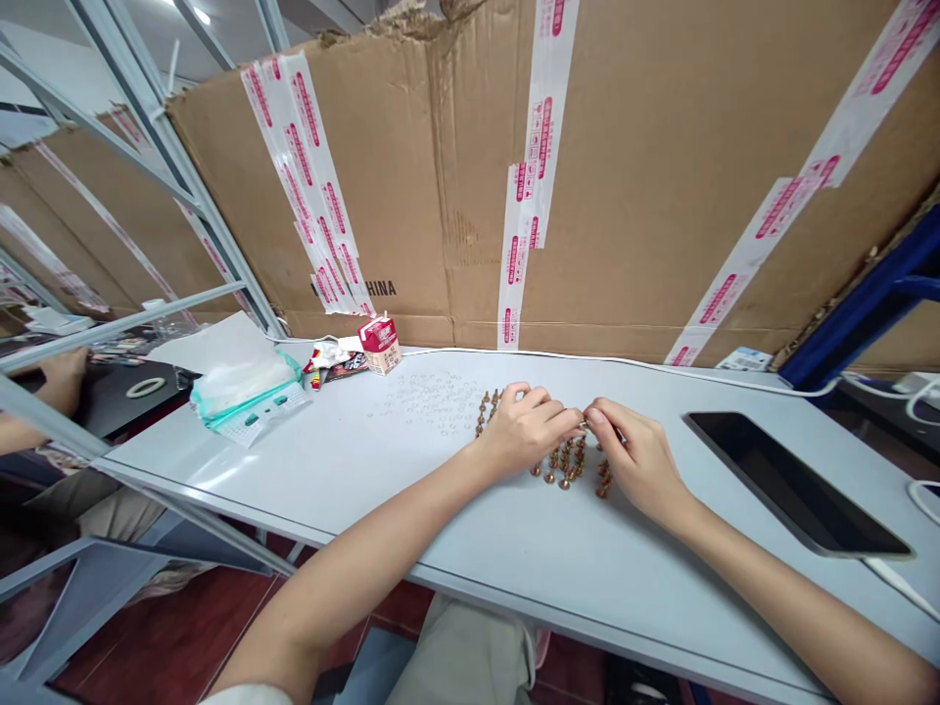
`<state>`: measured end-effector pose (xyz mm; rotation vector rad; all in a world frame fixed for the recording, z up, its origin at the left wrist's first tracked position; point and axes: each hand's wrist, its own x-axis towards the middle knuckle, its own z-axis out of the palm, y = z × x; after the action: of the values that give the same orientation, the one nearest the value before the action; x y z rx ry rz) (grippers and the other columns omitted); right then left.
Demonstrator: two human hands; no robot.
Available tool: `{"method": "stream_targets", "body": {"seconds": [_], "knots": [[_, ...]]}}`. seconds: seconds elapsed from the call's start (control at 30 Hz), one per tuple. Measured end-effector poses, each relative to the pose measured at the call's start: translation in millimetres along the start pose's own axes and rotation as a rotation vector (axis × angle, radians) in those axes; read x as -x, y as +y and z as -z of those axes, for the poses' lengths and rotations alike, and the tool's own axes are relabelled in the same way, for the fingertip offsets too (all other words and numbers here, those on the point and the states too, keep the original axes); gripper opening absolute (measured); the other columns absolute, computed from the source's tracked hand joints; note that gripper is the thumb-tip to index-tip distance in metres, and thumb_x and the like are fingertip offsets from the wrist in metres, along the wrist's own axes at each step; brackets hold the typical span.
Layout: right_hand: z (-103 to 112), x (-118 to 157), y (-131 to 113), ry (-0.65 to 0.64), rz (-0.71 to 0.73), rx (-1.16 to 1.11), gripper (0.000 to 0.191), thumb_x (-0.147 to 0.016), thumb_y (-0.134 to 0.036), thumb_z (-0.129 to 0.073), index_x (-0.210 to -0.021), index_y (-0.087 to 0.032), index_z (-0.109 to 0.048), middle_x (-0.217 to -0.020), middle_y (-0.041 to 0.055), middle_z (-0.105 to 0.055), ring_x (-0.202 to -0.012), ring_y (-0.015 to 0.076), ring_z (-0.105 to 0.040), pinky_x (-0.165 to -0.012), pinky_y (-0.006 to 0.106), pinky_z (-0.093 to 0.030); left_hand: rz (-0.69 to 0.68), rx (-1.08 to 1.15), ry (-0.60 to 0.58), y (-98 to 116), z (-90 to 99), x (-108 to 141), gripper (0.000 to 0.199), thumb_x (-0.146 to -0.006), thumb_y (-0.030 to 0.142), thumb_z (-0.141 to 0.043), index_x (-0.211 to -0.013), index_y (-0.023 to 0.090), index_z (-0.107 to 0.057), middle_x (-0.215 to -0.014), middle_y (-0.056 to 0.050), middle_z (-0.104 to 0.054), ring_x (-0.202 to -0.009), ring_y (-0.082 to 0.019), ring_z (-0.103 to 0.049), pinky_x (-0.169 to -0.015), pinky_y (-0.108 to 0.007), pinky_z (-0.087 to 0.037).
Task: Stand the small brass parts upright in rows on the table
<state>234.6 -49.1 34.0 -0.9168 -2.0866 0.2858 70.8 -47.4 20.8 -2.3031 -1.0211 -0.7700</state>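
Head view: left hand (525, 428) and right hand (635, 460) are meeting fingertip to fingertip, each grip pinching a small metal piece (586, 425), too small to identify. Rows of copper-coloured beads (565, 462) are lying under and between the hands on the table (352, 460), with tiny clear rings (430, 403) lying scattered nearby and a dark tablet (793, 480) resting to the right.

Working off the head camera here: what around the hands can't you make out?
Head view:
What the left hand and right hand meet on at their fingertips: hidden by the fingers.
How the brass pieces connect: too small, partly covered by the hands.
What the pale specks are: too small.
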Motion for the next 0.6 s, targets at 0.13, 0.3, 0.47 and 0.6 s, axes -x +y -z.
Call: {"method": "stream_targets", "body": {"seconds": [0.13, 0.3, 0.47, 0.6], "knots": [[-0.7, -0.2, 0.4, -0.019, 0.004, -0.007, 0.029, -0.090, -0.034, -0.031, -0.064, -0.020, -0.036, -0.056, -0.0033, -0.036, -0.051, 0.0103, -0.035, -0.053, 0.023, -0.029, 0.039, 0.031, 0.040, -0.1, 1.0, 0.3, 0.037, -0.093, 0.036, -0.024, -0.078, 0.019, -0.053, -0.072, 0.001, -0.062, -0.076, -0.012, -0.049, -0.080, -0.033, -0.024], [-0.4, -1.1, 2.4, -0.019, -0.010, -0.003, 0.029, -0.090, -0.034, -0.030, -0.064, -0.020, -0.036, -0.056, -0.0028, -0.038, -0.051, 0.0106, -0.036, -0.053, 0.024, -0.030, -0.019, -0.057, 0.057, -1.0, -4.6, 0.9, 0.027, -0.091, 0.038, -0.033, -0.097, 0.019, -0.052, -0.078, 0.000, -0.062, -0.076, -0.012, -0.051, -0.079, -0.031, -0.024], [-0.8, -1.2, 0.7, -0.039, -0.013, -0.003, 0.030, -0.090, -0.034, -0.030, -0.064, -0.020, -0.036, -0.057, -0.0026, -0.039, -0.052, 0.0109, -0.037, -0.054, 0.024, -0.030, -0.012, -0.109, 0.069, -0.3, -4.1, 0.6, 0.025, -0.091, 0.032, -0.034, -0.083, 0.020, -0.053, -0.070, 0.002, -0.060, -0.075, -0.012, -0.050, -0.077, -0.033, -0.023], [0.4, -1.8, -0.8, -0.047, -0.022, 0.014, 0.029, -0.090, -0.034, -0.029, -0.066, -0.021, -0.038, -0.058, -0.0024, -0.041, -0.052, 0.0110, -0.038, -0.054, 0.024, -0.031, 0.012, -0.096, 0.032, 0.3, -3.8, 0.4, 0.032, -0.091, 0.037, -0.031, -0.081, 0.018, -0.054, -0.071, 0.000, -0.060, -0.076, -0.013, -0.051, -0.078, -0.033, -0.023]]}}
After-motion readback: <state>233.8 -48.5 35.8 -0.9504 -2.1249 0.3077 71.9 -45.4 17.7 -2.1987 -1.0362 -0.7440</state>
